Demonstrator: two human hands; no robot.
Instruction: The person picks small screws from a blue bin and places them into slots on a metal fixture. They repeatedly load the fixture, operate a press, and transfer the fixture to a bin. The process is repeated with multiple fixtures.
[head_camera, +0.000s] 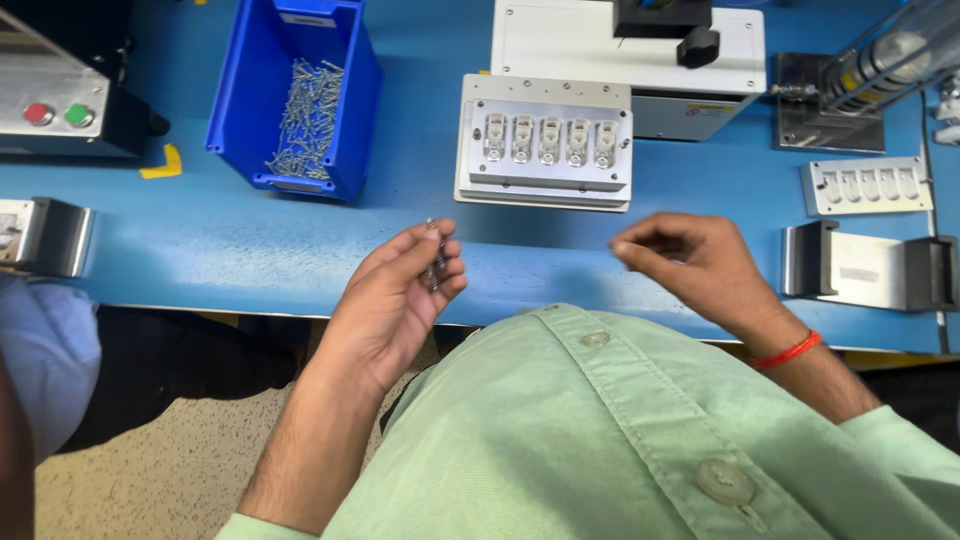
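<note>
Just below the metal fixture (545, 145) on the blue worktop (250, 250), the left hand (400, 290) cupped small screws (436, 262), the right hand (690, 265) pinched shut, contents unclear; feeding one at a time w/ steady palm seemed best.

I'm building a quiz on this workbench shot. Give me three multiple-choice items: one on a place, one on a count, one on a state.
1. Where does the blue bin stand?
A. left of the grey fixture plate
B. right of it
C. on top of it

2. How many seats in a row does the grey fixture plate show?
A. two
B. five
C. eight

3. What is the left hand doing?
A. lying flat and bare
B. holding small metal screws
C. pressing the green button

Answers:
1 A, the bin with loose screws lies toward the left of the blue table.
2 B, five seats side by side.
3 B, small metal screws sit at its fingers, palm turned up.
</note>
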